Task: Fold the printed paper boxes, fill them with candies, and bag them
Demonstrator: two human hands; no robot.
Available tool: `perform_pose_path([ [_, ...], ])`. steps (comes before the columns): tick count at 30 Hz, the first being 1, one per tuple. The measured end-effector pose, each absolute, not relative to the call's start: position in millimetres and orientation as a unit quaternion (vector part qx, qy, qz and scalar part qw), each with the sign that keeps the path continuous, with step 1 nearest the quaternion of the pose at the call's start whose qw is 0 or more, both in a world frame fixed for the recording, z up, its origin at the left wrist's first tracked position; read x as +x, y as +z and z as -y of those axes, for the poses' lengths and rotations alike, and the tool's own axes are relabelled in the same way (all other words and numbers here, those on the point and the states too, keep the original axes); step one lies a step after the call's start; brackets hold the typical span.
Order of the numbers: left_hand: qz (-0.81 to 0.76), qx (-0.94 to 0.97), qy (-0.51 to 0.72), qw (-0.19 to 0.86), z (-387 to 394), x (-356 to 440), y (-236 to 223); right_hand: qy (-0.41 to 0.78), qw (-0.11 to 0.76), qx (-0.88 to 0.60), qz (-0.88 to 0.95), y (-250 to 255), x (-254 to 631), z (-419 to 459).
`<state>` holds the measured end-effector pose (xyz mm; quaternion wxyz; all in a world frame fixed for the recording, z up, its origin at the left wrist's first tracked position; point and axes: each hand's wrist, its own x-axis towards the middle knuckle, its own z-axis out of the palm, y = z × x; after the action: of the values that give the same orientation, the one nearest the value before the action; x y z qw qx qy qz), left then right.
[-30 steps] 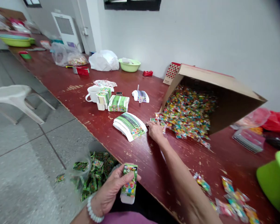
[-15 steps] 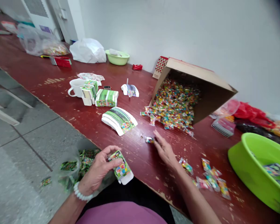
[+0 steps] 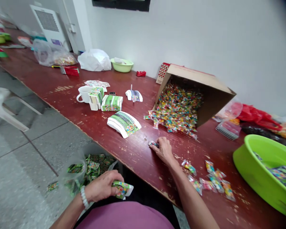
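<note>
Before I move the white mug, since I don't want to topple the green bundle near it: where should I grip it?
Probably by its handle, coming from the left: it juts out to that side of the upright white mug, while the green carton bundle stands close by on the right.

**Scuffed red tabletop (image 3: 131, 149) is bearing a scattered load**

Along its far edge, a clear bag (image 3: 44, 52), a white bag (image 3: 94, 60), a pale green bowl (image 3: 123, 66) and a small red object (image 3: 140, 73) are sitting in a row. To their right, a cardboard box (image 3: 193, 72) is lying on its side, wrapped candies (image 3: 177, 111) reaching out of its mouth. A white mug (image 3: 85, 94) is standing beside green carton bundles (image 3: 112, 103). Flat cartons (image 3: 124, 124) are lying fanned towards the near edge. A single candy packet (image 3: 153, 144) is lying to their right; loose packets (image 3: 215, 183) are resting nearer that edge, beside a bright green basin (image 3: 250, 178).
</note>
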<state>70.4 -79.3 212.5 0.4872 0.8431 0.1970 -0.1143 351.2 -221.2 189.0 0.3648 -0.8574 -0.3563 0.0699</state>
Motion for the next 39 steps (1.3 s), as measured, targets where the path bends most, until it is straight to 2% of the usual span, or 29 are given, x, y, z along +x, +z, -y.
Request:
perform_pose_path([
  [2,-0.202,0.871,-0.148,0.423,78.5,67.9,203.2,0.097,0.391,-0.845,0.351,190.8,347.0,224.9],
  [4,-0.207,0.874,-0.155,0.413,78.6,65.9,198.2,0.133,0.424,-0.830,0.337,192.6,341.6,227.8],
  [6,-0.207,0.833,-0.158,0.488,79.6,64.7,199.7,0.178,0.462,-0.807,0.321,195.2,334.5,229.7],
  [9,-0.212,0.701,-0.130,0.669,81.1,66.2,213.3,0.259,0.515,-0.758,0.305,202.8,321.2,232.2],
  [13,-0.247,0.542,0.016,0.804,83.6,78.0,237.4,0.349,0.568,-0.691,0.279,221.7,300.3,237.9],
  [17,-0.287,0.498,0.107,0.811,94.5,100.9,252.0,0.445,0.621,-0.607,0.221,242.7,278.9,242.0],
  [23,-0.275,0.521,0.165,0.791,117.1,124.7,251.1,0.518,0.626,-0.534,0.233,254.4,257.4,247.1],
  [30,-0.304,0.513,0.193,0.779,124.3,119.6,245.8,0.525,0.664,-0.503,0.175,247.1,241.6,254.6],
  [35,-0.286,0.531,0.178,0.778,122.1,112.7,251.3,0.447,0.706,-0.537,0.116,241.1,238.8,251.3],
  [39,-0.276,0.569,0.140,0.762,115.1,106.5,255.4,0.379,0.733,-0.548,0.134,243.7,248.7,253.6],
])
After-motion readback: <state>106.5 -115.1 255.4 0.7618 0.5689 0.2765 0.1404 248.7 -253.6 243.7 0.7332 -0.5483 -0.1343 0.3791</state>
